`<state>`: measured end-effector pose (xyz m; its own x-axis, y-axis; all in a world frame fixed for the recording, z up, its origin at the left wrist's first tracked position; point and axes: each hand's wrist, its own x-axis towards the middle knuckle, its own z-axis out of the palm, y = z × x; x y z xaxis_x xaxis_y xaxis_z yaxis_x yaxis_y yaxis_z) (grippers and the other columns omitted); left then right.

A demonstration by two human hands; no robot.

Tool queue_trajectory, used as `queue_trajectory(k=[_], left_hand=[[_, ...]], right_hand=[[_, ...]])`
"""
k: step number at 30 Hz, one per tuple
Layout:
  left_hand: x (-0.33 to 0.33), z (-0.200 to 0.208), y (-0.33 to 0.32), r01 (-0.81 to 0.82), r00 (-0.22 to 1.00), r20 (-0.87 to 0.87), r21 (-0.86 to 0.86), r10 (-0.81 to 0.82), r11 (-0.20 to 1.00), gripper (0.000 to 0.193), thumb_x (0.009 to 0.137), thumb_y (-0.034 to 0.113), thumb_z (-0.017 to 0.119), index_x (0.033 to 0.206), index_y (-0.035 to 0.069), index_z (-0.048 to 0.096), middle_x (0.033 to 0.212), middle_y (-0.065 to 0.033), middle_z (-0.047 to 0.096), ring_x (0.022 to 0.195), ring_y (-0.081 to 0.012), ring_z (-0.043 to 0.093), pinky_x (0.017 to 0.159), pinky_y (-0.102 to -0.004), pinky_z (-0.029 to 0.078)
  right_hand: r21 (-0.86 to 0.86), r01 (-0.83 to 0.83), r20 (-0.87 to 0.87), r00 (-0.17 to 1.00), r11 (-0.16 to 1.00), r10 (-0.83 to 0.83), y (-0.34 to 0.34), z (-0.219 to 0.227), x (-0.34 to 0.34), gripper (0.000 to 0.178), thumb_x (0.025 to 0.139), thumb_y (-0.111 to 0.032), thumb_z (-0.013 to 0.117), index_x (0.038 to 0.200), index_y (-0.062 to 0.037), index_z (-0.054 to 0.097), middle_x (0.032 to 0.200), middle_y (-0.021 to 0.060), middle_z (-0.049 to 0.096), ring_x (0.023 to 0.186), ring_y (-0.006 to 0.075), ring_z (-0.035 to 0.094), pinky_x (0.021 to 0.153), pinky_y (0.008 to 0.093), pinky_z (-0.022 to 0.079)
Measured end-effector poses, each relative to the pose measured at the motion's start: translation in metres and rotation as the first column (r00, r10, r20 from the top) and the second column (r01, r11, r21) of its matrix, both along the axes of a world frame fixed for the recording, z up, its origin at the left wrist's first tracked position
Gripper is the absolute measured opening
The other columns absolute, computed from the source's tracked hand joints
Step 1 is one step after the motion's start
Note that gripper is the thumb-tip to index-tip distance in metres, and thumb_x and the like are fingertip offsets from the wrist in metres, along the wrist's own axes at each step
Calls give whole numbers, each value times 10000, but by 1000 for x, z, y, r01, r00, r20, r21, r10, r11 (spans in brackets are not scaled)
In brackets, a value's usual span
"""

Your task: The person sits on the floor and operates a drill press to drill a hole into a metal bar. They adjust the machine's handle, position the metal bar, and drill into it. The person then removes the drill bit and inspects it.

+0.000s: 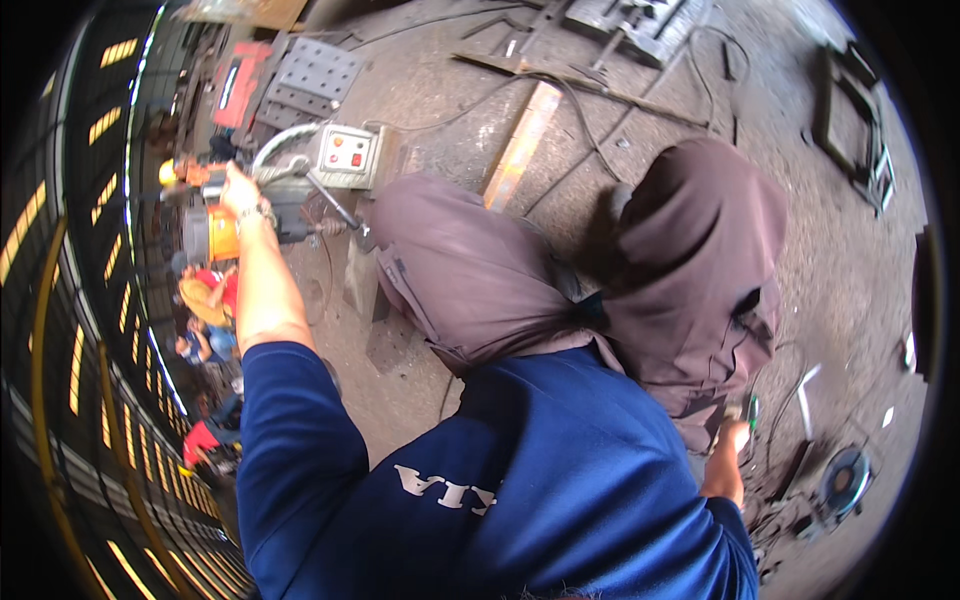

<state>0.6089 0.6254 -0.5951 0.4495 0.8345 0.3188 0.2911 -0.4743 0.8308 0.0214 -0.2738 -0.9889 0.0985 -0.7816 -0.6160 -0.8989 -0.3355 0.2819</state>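
So, hands well apart. Left hand (240, 192) is out at the far end of an extended arm, on the upper part of a drill-like machine (220, 236) with an orange-and-grey body; grip partly hidden, can't tell how far the fingers wrap. Wristband (262, 213) on that wrist. Right hand (733, 436) is down by the right hip, curled on a small item (752, 410) with a green part; too small to tell what it is.

Machine is left of the left knee, lying sideways as seen here. Grey control box (348, 150) on it, pale panel, red buttons, grey corrugated hose (285, 146) arching beside it. Dark lever (333, 200) slants from near the box toward the knee.

Person is low, knees bent, brown trousers (700, 240), dark blue shirt (540, 470).

On the floor (430, 100): perforated steel plate (316, 74) beyond the machine, red case (240, 84) just beside it, rusty flat bar (524, 142) ahead of the knees, loose cables around it. Dark metal frame (856, 130) far right; round disc-shaped tool (846, 482) near the right hand. Co-workers (208, 292) in the background, left, one in red.
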Motion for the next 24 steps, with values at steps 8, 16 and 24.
queue_trajectory(k=[8,16,24], left_hand=[[-46,68,5,4,997,81,52,-8,999,481,973,415,662,860,-48,731,725,-87,669,594,-174,578,556,-349,463],[-60,74,21,52,994,-106,181,-33,982,535,986,477,613,933,-38,746,708,-79,683,623,-191,605,607,-368,494],[-93,72,99,69,990,118,113,-82,991,447,997,409,624,785,19,684,650,-16,607,597,-130,545,586,-317,453]], right_hand=[[246,-380,-18,918,891,397,43,68,89,372,870,-213,630,1090,74,720,1185,320,690,1150,439,673,992,485,543],[358,-349,714,700,866,-13,-18,25,280,338,935,-302,676,817,13,710,664,89,643,581,212,585,562,432,456],[30,-886,987,99,463,125,309,320,584,358,992,-340,670,998,17,700,771,21,625,710,96,528,645,307,442]])
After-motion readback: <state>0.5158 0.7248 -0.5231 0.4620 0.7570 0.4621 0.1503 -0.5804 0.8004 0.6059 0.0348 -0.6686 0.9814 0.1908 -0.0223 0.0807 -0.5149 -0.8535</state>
